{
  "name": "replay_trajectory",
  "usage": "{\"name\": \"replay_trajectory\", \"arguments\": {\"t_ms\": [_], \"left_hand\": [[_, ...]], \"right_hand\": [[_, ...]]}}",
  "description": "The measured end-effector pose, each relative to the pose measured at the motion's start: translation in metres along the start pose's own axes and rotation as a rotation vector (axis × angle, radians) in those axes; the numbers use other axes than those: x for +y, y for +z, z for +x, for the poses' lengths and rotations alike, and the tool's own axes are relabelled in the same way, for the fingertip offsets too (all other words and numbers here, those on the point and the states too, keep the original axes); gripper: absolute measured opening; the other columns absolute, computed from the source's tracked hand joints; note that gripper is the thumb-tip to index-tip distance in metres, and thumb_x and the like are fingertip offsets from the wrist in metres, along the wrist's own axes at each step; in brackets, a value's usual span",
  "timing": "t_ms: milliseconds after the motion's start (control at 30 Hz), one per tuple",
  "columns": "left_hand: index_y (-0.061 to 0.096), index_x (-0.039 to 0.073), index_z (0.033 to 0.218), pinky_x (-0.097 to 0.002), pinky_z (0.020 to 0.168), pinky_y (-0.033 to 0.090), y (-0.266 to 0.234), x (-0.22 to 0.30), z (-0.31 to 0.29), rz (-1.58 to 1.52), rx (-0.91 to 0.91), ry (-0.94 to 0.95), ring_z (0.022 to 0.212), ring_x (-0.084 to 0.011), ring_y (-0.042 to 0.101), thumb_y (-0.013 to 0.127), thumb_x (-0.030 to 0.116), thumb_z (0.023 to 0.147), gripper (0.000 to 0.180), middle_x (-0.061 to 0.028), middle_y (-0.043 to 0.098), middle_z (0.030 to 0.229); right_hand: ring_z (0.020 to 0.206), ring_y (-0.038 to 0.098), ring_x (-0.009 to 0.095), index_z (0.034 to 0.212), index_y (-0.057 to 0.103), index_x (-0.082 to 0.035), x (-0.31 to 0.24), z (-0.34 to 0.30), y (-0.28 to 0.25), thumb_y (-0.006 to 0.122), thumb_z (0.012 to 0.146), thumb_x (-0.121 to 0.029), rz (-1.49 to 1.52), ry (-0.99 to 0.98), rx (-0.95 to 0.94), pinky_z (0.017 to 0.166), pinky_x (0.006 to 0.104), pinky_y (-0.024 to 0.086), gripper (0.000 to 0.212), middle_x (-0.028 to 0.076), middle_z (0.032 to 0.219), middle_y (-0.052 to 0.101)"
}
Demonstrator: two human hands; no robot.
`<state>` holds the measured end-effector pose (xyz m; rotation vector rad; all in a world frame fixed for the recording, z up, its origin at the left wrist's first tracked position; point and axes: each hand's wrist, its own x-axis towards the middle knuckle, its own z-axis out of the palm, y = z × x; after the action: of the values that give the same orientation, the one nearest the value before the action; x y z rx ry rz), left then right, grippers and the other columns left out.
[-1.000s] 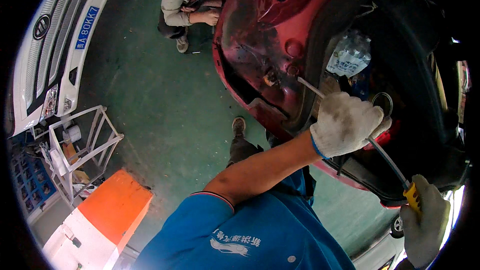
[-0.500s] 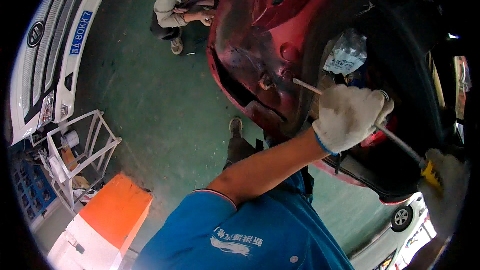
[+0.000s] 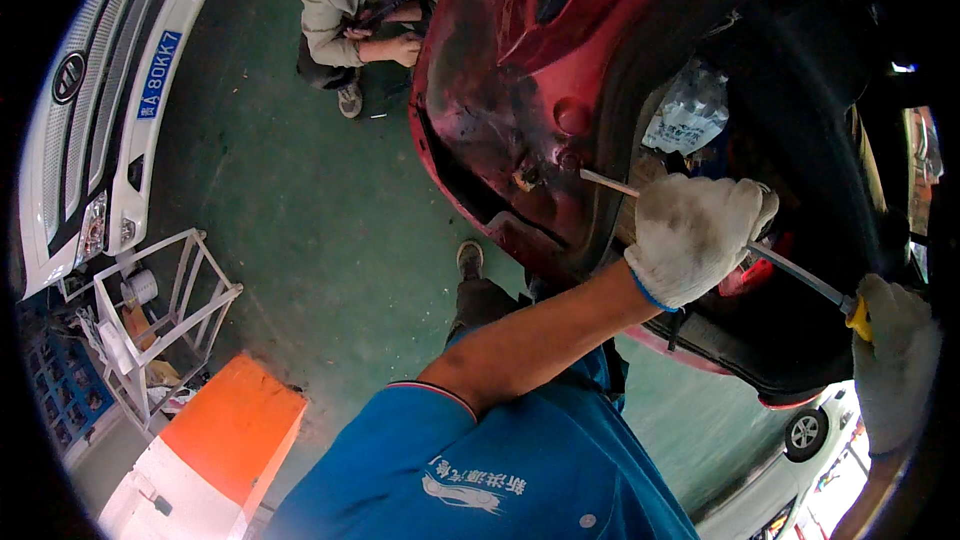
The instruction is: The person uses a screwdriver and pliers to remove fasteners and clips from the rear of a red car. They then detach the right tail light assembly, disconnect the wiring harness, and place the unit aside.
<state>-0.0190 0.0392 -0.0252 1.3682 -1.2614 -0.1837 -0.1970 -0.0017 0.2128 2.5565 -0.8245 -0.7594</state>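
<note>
A long flat-blade screwdriver [image 3: 800, 274] slants across the red car's open rear compartment. Around the middle of its shaft my left hand [image 3: 698, 235] is closed, in a white knitted glove with a blue cuff. My right hand [image 3: 893, 360], gloved too, grips the yellow handle at the far right; part of it fades into the dark rim. The blade end sticks out left of my left hand, over the opening's edge, close to the red car's scuffed body panel [image 3: 480, 105]. Whether the tip touches metal I cannot tell.
A clear plastic bag [image 3: 688, 112] lies inside the compartment. Another person [image 3: 330, 10] crouches at the panel's far left side. On the left are a white vehicle [image 3: 100, 100], a white metal frame [image 3: 190, 290] and an orange-and-white block [image 3: 225, 430]. A pale car [image 3: 790, 470] stands lower right.
My right hand and the yellow handle have shifted slightly right. The tip sits a little lower and further left, and the whole view has shifted slightly. Both hands keep hold of the screwdriver.
</note>
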Motion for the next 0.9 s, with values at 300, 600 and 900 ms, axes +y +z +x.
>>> {"name": "replay_trajectory", "arguments": {"t_ms": [300, 600, 900], "left_hand": [[0.056, 0.013, 0.072, -0.041, 0.045, 0.044, 0.006, 0.001, -0.002, -0.021, 0.025, 0.035, 0.051, -0.0286, 0.059, 0.072, 0.022, 0.09, 0.026, -0.0085, 0.054, 0.056], [0.054, 0.012, 0.067, -0.0425, 0.046, 0.044, -0.002, 0.001, 0.0, 0.001, 0.039, 0.023, 0.05, -0.0291, 0.059, 0.072, 0.027, 0.09, 0.032, -0.0104, 0.055, 0.058], [0.055, 0.013, 0.071, -0.0405, 0.045, 0.042, 0.008, 0.0, -0.003, 0.112, 0.048, 0.009, 0.051, -0.0272, 0.059, 0.072, 0.022, 0.088, 0.026, -0.0079, 0.05, 0.055]], "right_hand": [[0.073, 0.062, 0.03, 0.099, 0.06, -0.005, -0.002, 0.01, 0.023, 0.077, 0.073, 0.001, 0.055, 0.088, 0.076, 0.068, 0.0422, 0.048, 0.031, 0.012, 0.08, 0.06], [0.077, 0.068, 0.031, 0.092, 0.061, -0.006, -0.025, 0.015, -0.009, 0.079, 0.073, 0.004, 0.013, 0.17, 0.018, 0.07, 0.0374, 0.055, 0.027, 0.014, 0.084, 0.067], [0.09, 0.066, 0.031, 0.102, 0.063, -0.008, 0.005, 0.011, 0.028, 0.08, 0.073, 0.004, 0.001, 0.07, 0.051, 0.077, 0.0401, 0.055, 0.036, 0.012, 0.093, 0.067]]}}
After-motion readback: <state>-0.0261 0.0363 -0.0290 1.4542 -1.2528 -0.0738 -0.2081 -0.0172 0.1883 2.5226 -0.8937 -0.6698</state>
